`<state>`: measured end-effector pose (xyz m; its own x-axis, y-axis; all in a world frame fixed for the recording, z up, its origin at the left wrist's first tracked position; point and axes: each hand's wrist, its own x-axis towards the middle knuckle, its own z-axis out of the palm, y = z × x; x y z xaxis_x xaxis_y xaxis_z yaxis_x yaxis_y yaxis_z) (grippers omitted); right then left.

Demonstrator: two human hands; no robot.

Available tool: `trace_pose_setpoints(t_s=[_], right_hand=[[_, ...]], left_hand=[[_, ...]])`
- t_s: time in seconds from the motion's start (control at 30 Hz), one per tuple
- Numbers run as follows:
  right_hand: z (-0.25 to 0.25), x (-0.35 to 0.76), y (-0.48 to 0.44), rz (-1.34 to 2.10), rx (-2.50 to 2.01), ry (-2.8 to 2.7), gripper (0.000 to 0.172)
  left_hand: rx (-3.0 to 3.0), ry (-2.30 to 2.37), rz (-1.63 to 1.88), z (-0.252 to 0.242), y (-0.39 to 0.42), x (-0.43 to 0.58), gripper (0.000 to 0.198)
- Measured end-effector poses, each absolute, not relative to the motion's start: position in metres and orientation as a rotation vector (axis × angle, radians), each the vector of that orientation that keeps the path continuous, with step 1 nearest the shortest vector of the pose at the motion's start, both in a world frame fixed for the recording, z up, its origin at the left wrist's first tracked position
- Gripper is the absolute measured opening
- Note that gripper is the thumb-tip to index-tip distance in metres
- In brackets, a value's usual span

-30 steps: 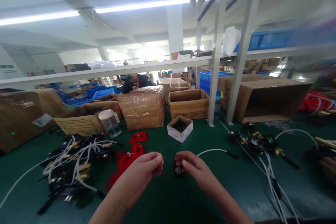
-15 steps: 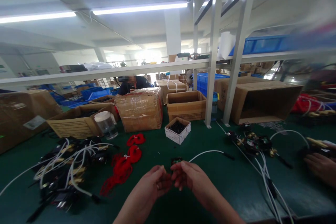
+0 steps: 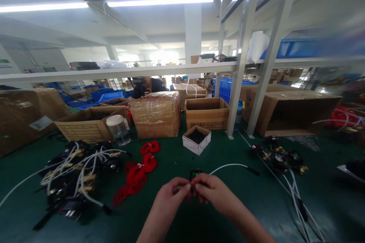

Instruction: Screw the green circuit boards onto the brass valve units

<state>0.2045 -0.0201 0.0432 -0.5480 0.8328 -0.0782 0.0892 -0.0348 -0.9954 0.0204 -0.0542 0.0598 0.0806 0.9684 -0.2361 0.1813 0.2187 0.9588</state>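
Observation:
Near the front centre of the green table, my left hand (image 3: 173, 193) and my right hand (image 3: 209, 190) meet fingertip to fingertip. Both are closed in a pinch at the near edge of a small dark assembly with a green part (image 3: 195, 173). What lies between the fingertips is too small to name. From the assembly a white cable (image 3: 228, 165) runs right to a black end. Beyond it stands a small white box (image 3: 196, 140) of black parts. Red wire bundles (image 3: 135, 178) lie left of my hands.
Assemblies with white cables (image 3: 82, 174) are heaped at the left, and others (image 3: 285, 159) lie at the right. Cardboard boxes (image 3: 155, 115), a clear jug (image 3: 118, 131) and metal shelf posts (image 3: 238, 79) line the back. A person (image 3: 148, 86) is beyond.
My fingertips have drawn together into a pinch beside the assembly. The other person's hand at the right edge has left the view. The camera view has shifted slightly.

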Motion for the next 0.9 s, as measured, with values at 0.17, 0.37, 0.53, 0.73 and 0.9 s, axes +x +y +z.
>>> trace_pose_setpoints(t_s=[0.17,0.37,0.53,0.73,0.9], right_hand=[[0.029,0.206,-0.033,1.436,-1.029,-1.778,0.018],[0.019,0.218,-0.056,1.211,-1.045,-1.968,0.018],[0.007,0.225,-0.058,1.132,-1.043,-2.135,0.018],[0.000,0.228,-0.053,1.142,-1.050,-2.138,0.016],[0.006,0.226,-0.045,1.125,-1.169,-2.006,0.018]], left_hand=[[1.362,1.427,0.931,0.040,-0.061,0.021,0.027],[1.495,1.435,1.002,0.018,-0.079,0.023,0.028],[1.556,1.448,0.936,0.013,-0.082,0.025,0.008],[1.658,1.495,0.802,0.013,-0.075,0.024,0.009],[1.724,1.569,0.805,0.016,-0.061,0.026,0.009]])
